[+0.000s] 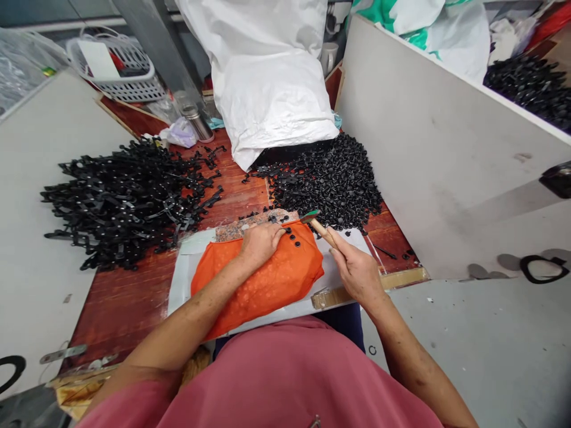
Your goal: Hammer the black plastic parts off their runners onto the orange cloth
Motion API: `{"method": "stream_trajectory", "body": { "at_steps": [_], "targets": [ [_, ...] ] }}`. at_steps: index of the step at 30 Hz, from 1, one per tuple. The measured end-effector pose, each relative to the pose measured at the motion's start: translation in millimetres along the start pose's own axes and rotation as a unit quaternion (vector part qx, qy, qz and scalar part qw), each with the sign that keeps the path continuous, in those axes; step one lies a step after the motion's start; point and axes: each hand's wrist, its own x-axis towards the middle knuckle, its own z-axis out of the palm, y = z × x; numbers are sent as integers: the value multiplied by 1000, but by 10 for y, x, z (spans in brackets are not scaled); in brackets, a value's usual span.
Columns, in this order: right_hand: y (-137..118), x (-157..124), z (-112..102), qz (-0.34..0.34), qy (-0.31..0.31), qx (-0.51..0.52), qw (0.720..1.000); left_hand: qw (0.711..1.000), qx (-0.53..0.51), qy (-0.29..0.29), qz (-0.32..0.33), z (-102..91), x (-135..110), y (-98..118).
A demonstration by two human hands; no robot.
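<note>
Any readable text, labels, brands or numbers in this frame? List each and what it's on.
Nothing legible anywhere in the head view.
The card in the white basket: looks blank.
The white sack: no print visible.
The green-and-white bag: colour patches only, nothing readable.
The hammer in the right hand: no marking visible.

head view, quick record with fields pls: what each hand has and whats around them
left: left hand rests on the orange cloth, fingertips beside the small black pieces
right: right hand grips a hammer by its wooden handle, head near the cloth's far edge
under cloth: white board
far left: pile of black strips
far middle: pile of black caps, white sack behind it
</note>
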Motion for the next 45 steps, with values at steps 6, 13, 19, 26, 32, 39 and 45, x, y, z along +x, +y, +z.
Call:
{"method": "stream_trajectory", "body": {
  "at_steps": [6, 13, 19, 26, 32, 39, 45],
  "targets": [
    [-150, 251, 101, -24, -76, -53, 995, 1000, -20, -4, -8, 12, 29, -24],
    [-160, 302, 103, -24, -78, -77, 994, 998, -47, -27, -25, 4, 31, 0],
    [-147, 362, 88, -21, -129, -128, 983, 984, -158, -66, 38, -202, 138, -213],
    [-8, 398, 108, -39, -113, -88, 989, 967, -126, -73, 211, -643, 205, -529],
    [-35, 449, 112, -45, -120, -97, 987, 941, -63, -135, 303, -666, 103, -431],
    [149, 148, -35, 8, -51, 61, 997, 969, -1, -57, 242, -861, -20, -673],
    [449, -388, 35, 79, -71, 78, 991, 956, 267, 92, -75, -1880, -237, -1617]
  ]
}}
